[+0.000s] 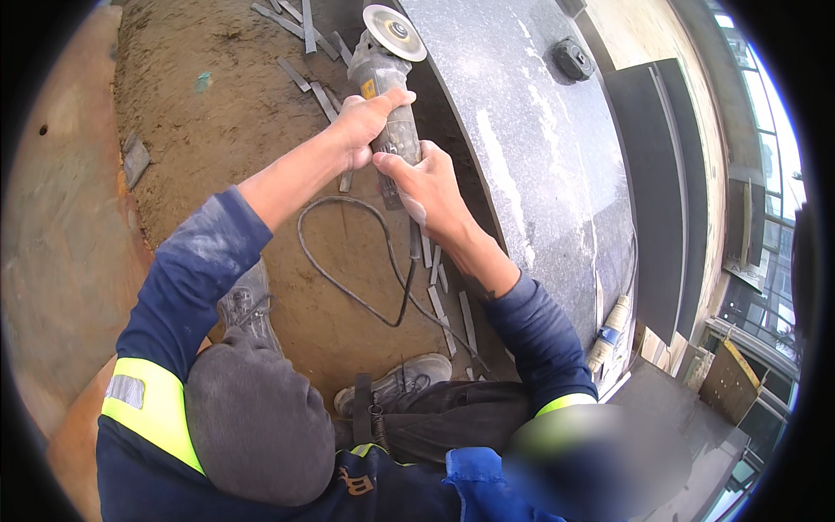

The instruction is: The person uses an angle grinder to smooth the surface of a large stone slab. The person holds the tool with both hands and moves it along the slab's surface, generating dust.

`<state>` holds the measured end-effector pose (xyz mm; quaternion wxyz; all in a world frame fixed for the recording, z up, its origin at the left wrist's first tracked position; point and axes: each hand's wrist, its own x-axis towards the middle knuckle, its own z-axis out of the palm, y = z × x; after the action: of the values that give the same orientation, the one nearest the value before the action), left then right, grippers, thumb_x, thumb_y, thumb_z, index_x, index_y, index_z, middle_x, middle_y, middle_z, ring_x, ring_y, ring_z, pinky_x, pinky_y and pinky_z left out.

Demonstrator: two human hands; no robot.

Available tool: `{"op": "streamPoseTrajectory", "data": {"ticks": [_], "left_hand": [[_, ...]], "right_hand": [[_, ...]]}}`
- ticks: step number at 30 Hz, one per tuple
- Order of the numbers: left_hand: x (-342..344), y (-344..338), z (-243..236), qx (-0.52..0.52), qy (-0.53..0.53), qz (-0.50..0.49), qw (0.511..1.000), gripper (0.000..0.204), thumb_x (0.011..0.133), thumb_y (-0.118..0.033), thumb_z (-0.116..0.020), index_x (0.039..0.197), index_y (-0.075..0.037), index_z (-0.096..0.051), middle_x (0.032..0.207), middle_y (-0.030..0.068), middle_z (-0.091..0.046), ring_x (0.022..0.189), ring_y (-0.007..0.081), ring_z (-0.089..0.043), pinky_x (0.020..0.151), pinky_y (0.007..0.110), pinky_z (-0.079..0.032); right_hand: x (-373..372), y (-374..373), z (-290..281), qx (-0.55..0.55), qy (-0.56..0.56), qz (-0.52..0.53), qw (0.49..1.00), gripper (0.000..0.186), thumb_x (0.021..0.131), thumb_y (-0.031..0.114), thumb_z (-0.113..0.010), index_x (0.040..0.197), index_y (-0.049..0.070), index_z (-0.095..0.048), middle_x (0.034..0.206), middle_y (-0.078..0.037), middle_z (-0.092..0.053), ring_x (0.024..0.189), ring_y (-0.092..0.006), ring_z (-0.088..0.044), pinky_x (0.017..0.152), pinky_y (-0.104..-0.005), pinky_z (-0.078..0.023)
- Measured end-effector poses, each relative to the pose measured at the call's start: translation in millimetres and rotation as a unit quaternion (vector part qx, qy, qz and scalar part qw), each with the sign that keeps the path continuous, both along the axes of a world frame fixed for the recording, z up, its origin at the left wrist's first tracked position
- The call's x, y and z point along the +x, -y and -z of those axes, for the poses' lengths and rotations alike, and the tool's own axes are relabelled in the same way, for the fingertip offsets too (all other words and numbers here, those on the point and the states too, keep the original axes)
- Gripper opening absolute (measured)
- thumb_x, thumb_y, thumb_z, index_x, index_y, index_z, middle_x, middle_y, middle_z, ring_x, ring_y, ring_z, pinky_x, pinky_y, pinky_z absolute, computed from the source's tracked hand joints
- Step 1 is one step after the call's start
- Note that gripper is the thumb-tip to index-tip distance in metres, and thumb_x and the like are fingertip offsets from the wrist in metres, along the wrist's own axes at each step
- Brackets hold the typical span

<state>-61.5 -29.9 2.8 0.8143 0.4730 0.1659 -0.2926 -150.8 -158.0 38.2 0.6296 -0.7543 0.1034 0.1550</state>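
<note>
An angle grinder with its round pale disc turned upward is held between both hands beside a speckled grey stone slab. My left hand is closed round the grinder's body just below the head. My right hand grips it lower down, near the rear handle, thumb across the casing. A black cord runs from the tool in a loop over the dirt. Several narrow stone offcuts lie along the slab's near side, partly hidden by my right arm.
A black tape-measure-like tool and a cylindrical container rest at the slab's right. Dark panels stand beyond. A brown board is at far left, dirt ground between. My shoes are below.
</note>
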Motion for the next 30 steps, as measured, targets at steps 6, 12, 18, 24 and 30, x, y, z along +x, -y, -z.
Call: {"op": "streamPoseTrajectory", "data": {"ticks": [6,12,18,24,30], "left_hand": [[-14,2,2,0.012,0.002,0.000,1.000,0.034,0.088,-0.024,-0.076,0.102,0.001,-0.057,0.085,0.0111,-0.062,0.068,0.0238,-0.067,0.064,0.043,-0.062],[-22,5,-6,0.006,-0.007,-0.013,1.000,0.035,0.086,-0.020,-0.078,0.103,0.004,-0.060,0.089,0.0109,-0.062,0.071,0.0186,-0.063,0.061,0.039,-0.056],[-14,2,-7,0.007,-0.002,-0.005,1.000,0.034,0.086,-0.021,-0.077,0.102,0.004,-0.059,0.086,0.0109,-0.061,0.069,0.0201,-0.065,0.060,0.040,-0.058],[-2,0,-1,0.009,0.008,-0.002,1.000,0.035,0.088,-0.024,-0.076,0.101,0.002,-0.058,0.082,0.0107,-0.061,0.065,0.0229,-0.066,0.059,0.042,-0.061],[11,0,2,0.002,-0.004,-0.002,1.000,0.035,0.087,-0.023,-0.077,0.102,0.003,-0.058,0.085,0.0107,-0.061,0.068,0.0222,-0.066,0.061,0.042,-0.060]], "right_hand": [[-15,0,-12,-0.003,-0.013,-0.006,1.000,0.033,0.089,0.023,-0.074,0.103,-0.002,-0.058,0.078,-0.006,-0.065,0.065,-0.0091,-0.058,0.056,-0.0256,-0.046],[-20,1,-15,-0.006,-0.026,-0.001,1.000,0.034,0.090,0.023,-0.074,0.104,-0.002,-0.057,0.081,-0.006,-0.065,0.070,-0.0092,-0.060,0.060,-0.0254,-0.047],[-12,-1,-9,-0.015,-0.025,0.003,1.000,0.034,0.090,0.023,-0.074,0.104,-0.002,-0.057,0.084,-0.007,-0.065,0.071,-0.0102,-0.062,0.062,-0.0259,-0.049],[-1,-3,-7,-0.020,-0.012,0.006,1.000,0.036,0.088,0.024,-0.075,0.102,-0.004,-0.057,0.083,-0.007,-0.064,0.070,-0.0106,-0.060,0.060,-0.0276,-0.048],[11,-4,-6,-0.031,-0.018,0.006,0.999,0.035,0.088,0.024,-0.075,0.102,-0.003,-0.057,0.081,-0.007,-0.064,0.064,-0.0109,-0.059,0.056,-0.0270,-0.046]]}}
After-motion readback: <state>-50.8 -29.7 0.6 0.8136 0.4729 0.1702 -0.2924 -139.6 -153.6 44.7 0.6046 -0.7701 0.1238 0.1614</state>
